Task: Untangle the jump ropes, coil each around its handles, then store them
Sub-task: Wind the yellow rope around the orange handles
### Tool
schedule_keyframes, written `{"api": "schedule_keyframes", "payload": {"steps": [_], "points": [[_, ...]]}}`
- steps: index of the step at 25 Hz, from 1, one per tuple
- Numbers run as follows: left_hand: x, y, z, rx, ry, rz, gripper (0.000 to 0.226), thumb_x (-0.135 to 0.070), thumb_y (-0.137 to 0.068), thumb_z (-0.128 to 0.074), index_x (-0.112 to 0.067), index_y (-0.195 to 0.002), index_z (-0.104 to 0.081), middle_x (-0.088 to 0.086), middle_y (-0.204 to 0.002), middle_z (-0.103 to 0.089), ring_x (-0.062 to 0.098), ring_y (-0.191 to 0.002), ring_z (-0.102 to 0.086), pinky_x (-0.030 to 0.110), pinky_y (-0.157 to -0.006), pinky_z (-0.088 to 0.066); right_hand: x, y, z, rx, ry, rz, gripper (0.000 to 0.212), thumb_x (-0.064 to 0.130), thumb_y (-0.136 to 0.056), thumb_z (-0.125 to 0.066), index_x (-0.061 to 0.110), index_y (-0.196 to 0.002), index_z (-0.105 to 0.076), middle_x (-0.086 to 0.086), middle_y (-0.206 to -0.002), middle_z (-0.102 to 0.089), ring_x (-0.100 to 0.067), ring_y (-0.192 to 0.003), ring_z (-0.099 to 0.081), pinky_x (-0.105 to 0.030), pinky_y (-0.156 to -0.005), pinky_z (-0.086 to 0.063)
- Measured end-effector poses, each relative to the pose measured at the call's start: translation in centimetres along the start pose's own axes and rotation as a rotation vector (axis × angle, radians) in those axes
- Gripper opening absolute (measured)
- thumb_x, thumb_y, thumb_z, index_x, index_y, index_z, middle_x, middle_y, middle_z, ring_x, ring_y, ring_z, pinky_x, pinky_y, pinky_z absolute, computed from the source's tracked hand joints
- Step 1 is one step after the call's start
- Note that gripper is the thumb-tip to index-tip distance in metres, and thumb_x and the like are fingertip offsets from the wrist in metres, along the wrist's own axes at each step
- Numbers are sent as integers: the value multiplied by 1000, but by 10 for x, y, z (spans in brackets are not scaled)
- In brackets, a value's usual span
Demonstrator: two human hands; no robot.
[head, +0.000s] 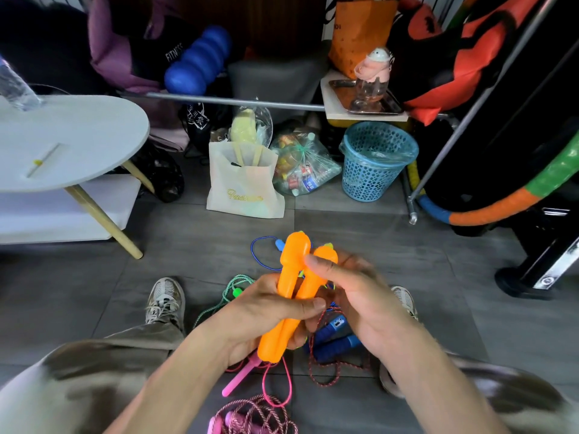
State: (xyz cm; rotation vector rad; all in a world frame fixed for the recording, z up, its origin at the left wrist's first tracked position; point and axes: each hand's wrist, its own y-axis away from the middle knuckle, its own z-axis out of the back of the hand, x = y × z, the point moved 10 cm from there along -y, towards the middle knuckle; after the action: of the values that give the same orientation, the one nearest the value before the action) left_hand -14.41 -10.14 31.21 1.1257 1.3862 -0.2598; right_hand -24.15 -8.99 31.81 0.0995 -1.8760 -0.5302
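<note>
Together in both hands, two orange handles (289, 296): smooth bright plastic, bulbous at the far tips, side by side. Left hand (266, 311) wrapped round their middles, thumb across; right hand (354, 296) curled alongside, thumb pressing an upper tip. Long axes running away from the body, leaning slightly right. Below the hands on grey tiles, blue handles (333, 341), red-speckled cord (316, 368), pink handle (239, 375), green rope (233, 285); beyond the fingertips, thin blue cord (257, 250)
</note>
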Motion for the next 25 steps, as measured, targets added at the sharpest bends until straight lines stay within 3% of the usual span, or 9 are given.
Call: {"api": "schedule_keyframes", "payload": {"steps": [3, 7, 9, 14, 16, 19, 21, 23, 25], "points": [[1, 3, -13, 97, -24, 13, 8, -20, -74, -75, -15, -74, -68, 12, -64, -62, 19, -45, -53, 26, -47, -45, -11, 7, -16, 91, -126, -125, 50, 34, -74, -73, 6, -115, -68, -14, -111, -72, -31, -97, -70, -39, -76, -56], [-5, -3, -2, -35, -12, -58, 31, -20, -73, -82, -7, -96, -67, 16, -83, -72, 20, -59, -64, 28, -54, -52, 7, 2, -4, 22, -232, -12, 43, 36, -76, -65, 11, -110, -68, -12, -108, -73, -22, -92, -71, -42, -83, -51], [-6, -2, -8, 10, 13, -59, 33, -28, -80, -73, -12, -107, -63, 17, -85, -72, 24, -60, -63, 30, -53, -54, 15, 0, 2, 6, -265, 36, 44, 38, -74, -67, 10, -109, -69, -14, -108, -73, -23, -94, -70, -42, -85, -54], [0, 2, -15, 49, -13, -41, 27, -41, -85, -61, -15, -92, -58, 13, -68, -62, 20, -47, -48, 24, -43, -33, 16, -1, -3, 112, -215, 48, 53, 41, -68, -81, 10, -110, -72, -17, -112, -71, -26, -101, -70, -39, -84, -56], [0, 1, -12, 29, 3, -79, 27, -37, -89, -60, -10, -89, -60, 11, -64, -55, 14, -43, -39, 23, -43, -21, 15, 0, 1, 73, -110, 17, 50, 48, -70, -77, 13, -105, -74, -14, -108, -73, -26, -99, -70, -44, -86, -48], [-4, -1, 2, -51, 28, -116, 35, -35, -91, -58, -3, -103, -63, 9, -63, -51, 11, -40, -32, 18, -42, -19, 32, 7, 27, -107, 425, -2, 61, 72, -72, -58, 16, -88, -75, -5, -85, -77, -21, -82, -73, -39, -79, -53], [-9, -3, 10, -87, 46, -143, 38, -37, -88, -59, -2, -102, -62, 9, -62, -52, 11, -39, -31, 18, -42, -20, 59, 11, 53, -280, 649, 152, 45, 61, -87, -55, 19, -89, -72, 1, -82, -76, -13, -74, -72, -34, -71, -55], [-14, -3, 13, -86, 43, -172, 34, -38, -88, -59, -6, -98, -57, 11, -62, -54, 13, -39, -30, 18, -42, -20, 78, 19, 59, -335, 602, 337, 11, 29, -89, -65, 27, -99, -69, 10, -94, -74, -9, -80, -69, -33, -75, -56], [-17, -3, 9, -64, 27, -207, 31, -40, -91, -60, -13, -105, -54, 14, -64, -56, 15, -39, -30, 19, -41, -20, 71, 16, 44, -222, 562, 355, 26, 10, -86, -64, 30, -100, -71, 13, -97, -74, -9, -87, -69, -32, -83, -56]]}}
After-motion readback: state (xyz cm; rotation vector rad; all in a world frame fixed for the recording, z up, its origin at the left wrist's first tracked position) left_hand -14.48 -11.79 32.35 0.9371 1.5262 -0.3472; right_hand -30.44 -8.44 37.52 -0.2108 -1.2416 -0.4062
